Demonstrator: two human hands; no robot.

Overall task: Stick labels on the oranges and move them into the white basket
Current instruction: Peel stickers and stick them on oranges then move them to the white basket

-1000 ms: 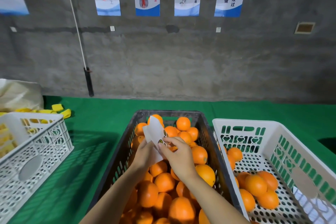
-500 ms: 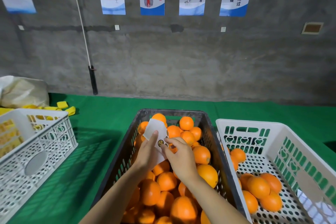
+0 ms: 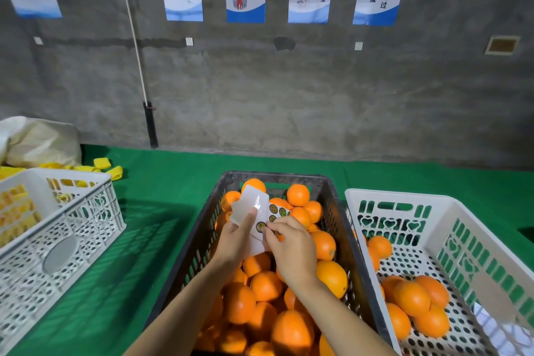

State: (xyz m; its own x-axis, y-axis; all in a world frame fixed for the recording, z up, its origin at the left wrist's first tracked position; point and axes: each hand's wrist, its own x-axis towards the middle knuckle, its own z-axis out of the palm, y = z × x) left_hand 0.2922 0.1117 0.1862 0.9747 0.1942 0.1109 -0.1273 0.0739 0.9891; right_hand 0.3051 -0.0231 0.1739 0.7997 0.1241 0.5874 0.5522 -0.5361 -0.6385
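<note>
A dark grey crate (image 3: 339,211) in front of me is heaped with oranges (image 3: 331,277). Above it my left hand (image 3: 235,241) holds a white label sheet (image 3: 254,205) with round green-and-yellow stickers, thumb pressed on its face. My right hand (image 3: 291,248) pinches at a sticker (image 3: 261,227) near the sheet's lower edge. The white basket (image 3: 404,196) on the right holds several oranges (image 3: 413,298).
A second white basket (image 3: 72,228) with yellow items stands at the left on the green table cover (image 3: 161,182). Yellow pieces (image 3: 108,166) and a pale sack (image 3: 40,141) lie behind it. A concrete wall with posters closes the far side.
The label sheet has tilted so more stickers show. My right fingers have shifted onto the lowest sticker. The view has dropped slightly.
</note>
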